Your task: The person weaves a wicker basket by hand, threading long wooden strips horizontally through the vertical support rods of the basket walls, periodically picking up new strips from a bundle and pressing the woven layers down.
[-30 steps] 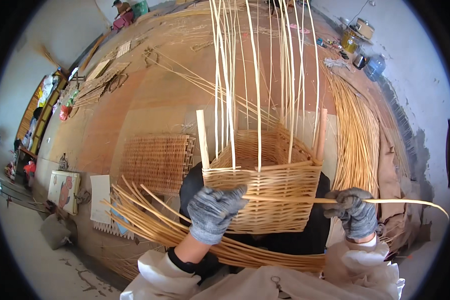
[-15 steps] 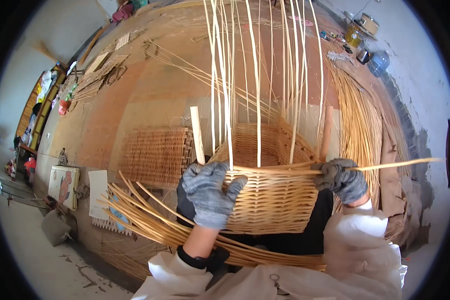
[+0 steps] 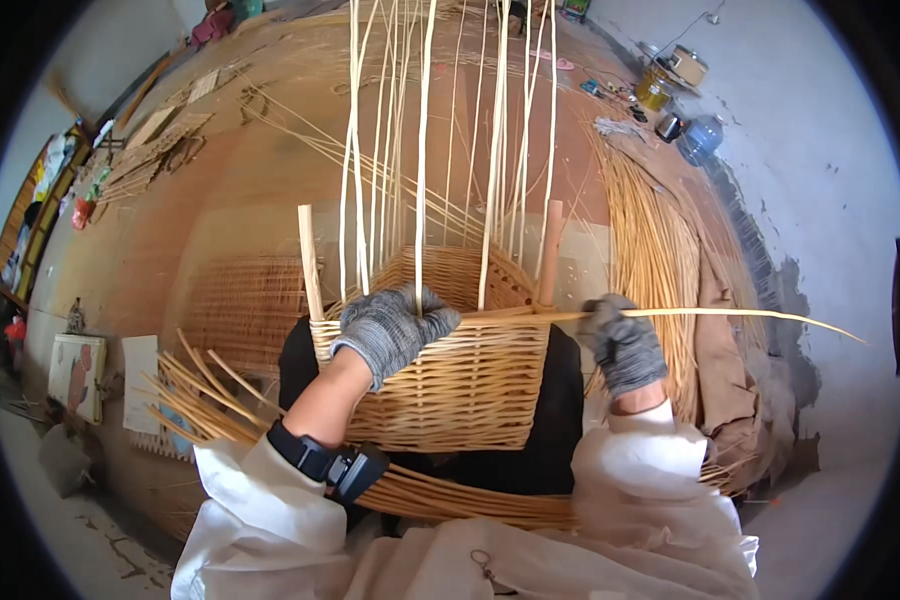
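Observation:
A half-woven wicker basket (image 3: pixel 440 400) rests in my lap, its near wall facing me. Pale upright stakes (image 3: pixel 423 170) rise from it, and a thicker wooden peg stands at each near corner, the left peg (image 3: pixel 311 265) and the right peg (image 3: pixel 551 250). My left hand (image 3: pixel 395 335), in a grey knitted glove, closes over the near rim beside a stake. To the right of the basket, my gloved right hand (image 3: pixel 625 345) grips a long willow rod (image 3: pixel 730 312). The rod lies along the rim, and its thin tip sticks out to the right.
A bundle of loose rods (image 3: pixel 470 505) lies across my lap, its ends fanning out at left. A woven panel (image 3: pixel 240 310) is on the floor left of the basket. Long rods (image 3: pixel 655 260) are heaped at right, near a water bottle (image 3: pixel 701 140) by the wall.
My left hand has shifted along the rim toward the right, onto a stake. My right hand has moved away from the right peg, outward along the rod. The view has swung right.

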Tool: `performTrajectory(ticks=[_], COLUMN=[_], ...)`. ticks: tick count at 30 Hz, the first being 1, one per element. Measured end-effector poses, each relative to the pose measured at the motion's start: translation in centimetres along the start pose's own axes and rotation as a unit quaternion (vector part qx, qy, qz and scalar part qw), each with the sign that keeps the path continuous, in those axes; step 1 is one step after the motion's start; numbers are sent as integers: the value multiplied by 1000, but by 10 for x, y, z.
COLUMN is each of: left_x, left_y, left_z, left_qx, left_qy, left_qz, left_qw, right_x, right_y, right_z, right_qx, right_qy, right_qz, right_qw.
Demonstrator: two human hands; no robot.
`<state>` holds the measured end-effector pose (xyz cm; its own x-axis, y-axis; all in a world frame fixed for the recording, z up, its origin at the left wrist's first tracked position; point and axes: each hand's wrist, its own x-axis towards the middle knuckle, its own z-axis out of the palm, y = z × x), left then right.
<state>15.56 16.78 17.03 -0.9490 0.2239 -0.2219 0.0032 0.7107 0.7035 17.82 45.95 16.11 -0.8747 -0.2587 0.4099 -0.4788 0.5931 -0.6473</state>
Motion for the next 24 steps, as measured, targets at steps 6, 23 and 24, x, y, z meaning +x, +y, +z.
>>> performTrajectory(ticks=[6,23,24], left_x=[-5,18,18], left_y=[11,13,12], left_z=[9,4,2], left_qx=[83,54,55], left_qy=[53,43,19], left_qz=[-77,-160,-165], left_qw=[992,985,985], right_x=[94,204,187], right_y=[-43,-66,-79], right_z=[-39,40,36], right_qx=[-161,439,389], right_qy=[-146,189,186], right_qz=[-41,142,117], right_qw=[975,867,895])
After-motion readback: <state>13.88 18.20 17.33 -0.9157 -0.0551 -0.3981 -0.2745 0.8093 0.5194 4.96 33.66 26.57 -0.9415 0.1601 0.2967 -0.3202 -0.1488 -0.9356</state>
